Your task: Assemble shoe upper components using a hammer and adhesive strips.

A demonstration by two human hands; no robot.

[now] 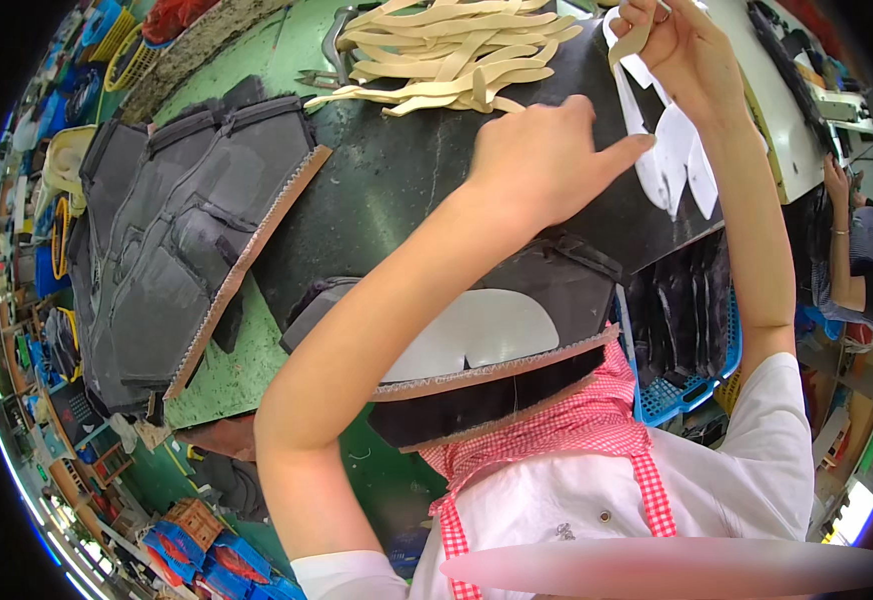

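From the head camera, my right hand (697, 75) is up at the top edge, fingertips drawn together and pinching a curved beige strip (629, 44), which sits just above some white pieces (669, 150) near the right edge of the dark tabletop (377, 200). My left hand (532, 160) is just below the pile of cream strips (457, 50), back of the hand up, thumb stretched out toward the white pieces and apart from the curled fingers; those fingers are hidden under the hand, so I cannot tell whether they grip anything, nor whether the thumb tip touches the white or only comes close. My pinch takes in only a small part of the beige strip, so I judge that a loose hold or a quick tug could let it twist or slip. The white pieces overlap, and a brush of my left thumb could shift them or slide one off the nearby table edge. The strip's short visible length slants from my fingertips down and to the left, its lower end bending toward the table; the white pieces run lengthwise down and slightly rightward, their tapered tips pointing back toward my body
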